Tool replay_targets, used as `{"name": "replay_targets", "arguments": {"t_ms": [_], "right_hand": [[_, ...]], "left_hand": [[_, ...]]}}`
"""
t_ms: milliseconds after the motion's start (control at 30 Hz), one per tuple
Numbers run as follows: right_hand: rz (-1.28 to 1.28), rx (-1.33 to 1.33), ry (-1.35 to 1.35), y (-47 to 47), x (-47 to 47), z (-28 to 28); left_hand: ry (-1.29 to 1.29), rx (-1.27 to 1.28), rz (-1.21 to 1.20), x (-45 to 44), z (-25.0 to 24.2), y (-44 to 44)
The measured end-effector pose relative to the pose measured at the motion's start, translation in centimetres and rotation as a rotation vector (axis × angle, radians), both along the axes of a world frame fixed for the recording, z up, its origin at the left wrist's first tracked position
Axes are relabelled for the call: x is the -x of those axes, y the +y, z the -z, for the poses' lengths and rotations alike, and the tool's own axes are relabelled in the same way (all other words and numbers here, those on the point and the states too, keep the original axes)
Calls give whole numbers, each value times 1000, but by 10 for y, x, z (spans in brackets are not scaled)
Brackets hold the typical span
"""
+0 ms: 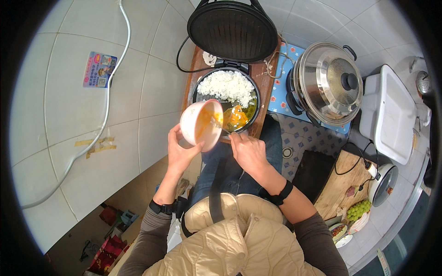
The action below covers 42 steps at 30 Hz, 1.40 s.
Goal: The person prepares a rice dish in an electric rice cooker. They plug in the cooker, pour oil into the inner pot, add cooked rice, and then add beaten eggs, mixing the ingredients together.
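Note:
My left hand point(182, 148) grips a pinkish-white bowl point(188, 122), tilted to the right over the edge of a round electric griddle point(256, 114). Streaks of beaten egg coat the bowl's inside. In my right hand point(249, 151) is a metal utensil point(218, 125), its end reaching into the bowl's mouth; whether it is a spoon or a fork I cannot tell. Yellow-orange egg point(236, 118) lies on the griddle plate beside the bowl's rim, with oil around it. A heap of white cooked rice point(226, 86) covers the far part of the plate.
The griddle's ribbed black lid point(233, 32) stands raised behind the plate. To the right, a lidded steel steamer pot point(331, 82) rests on a blue flowered surface point(278, 95). Farther right are a white basin point(395, 114), a wooden board point(340, 179) and green grapes point(359, 210). A tiled wall point(165, 86) borders the left.

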State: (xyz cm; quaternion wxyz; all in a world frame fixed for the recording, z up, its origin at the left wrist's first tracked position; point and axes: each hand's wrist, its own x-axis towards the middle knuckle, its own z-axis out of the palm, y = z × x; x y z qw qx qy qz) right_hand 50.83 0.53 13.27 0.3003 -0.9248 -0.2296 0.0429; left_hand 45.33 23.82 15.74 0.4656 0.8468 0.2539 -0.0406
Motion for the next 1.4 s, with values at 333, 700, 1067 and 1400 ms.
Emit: {"name": "replay_targets", "arguments": {"t_ms": [333,700,1067,1400], "right_hand": [[186,18,215,7,-7,-32],[347,-16,240,-20,-14,-90],[566,-108,5,-132,-14,-157],[858,-131,-213,-337,4,-193]], "left_hand": [[-95,-10,-14,10,9,0],[-281,361,-149,-3,-25,-53],[-372,104,220,-48,-79,-152],[-391,434,362,-96,-96,-345]]}}
